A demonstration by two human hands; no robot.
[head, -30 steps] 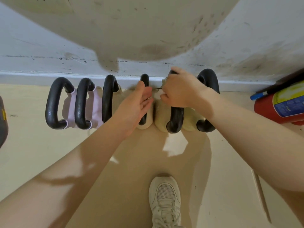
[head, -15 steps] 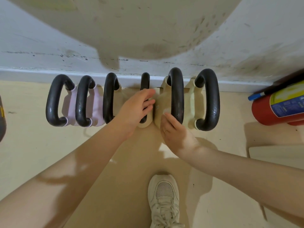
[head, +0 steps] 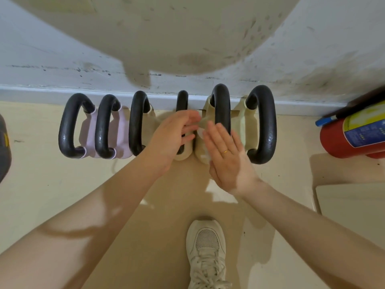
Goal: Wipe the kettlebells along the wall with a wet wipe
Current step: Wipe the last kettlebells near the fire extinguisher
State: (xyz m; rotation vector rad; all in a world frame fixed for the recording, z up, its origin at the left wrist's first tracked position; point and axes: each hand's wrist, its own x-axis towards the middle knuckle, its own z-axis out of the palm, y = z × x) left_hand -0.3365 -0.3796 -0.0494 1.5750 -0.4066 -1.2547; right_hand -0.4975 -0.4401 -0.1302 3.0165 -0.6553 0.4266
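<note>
Pressing wet wipe [head: 200, 130] on cream kettlebell [head: 203, 152]: flat-fingered right hand [head: 227, 157]; left hand [head: 173, 136] relaxed, on neighbour.

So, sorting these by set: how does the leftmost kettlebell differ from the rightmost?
The leftmost kettlebell has a pale pink body; the rightmost kettlebell has a cream one. The rightmost one's handle looks thicker and larger. Both have black loop handles and stand against the wall.
</note>
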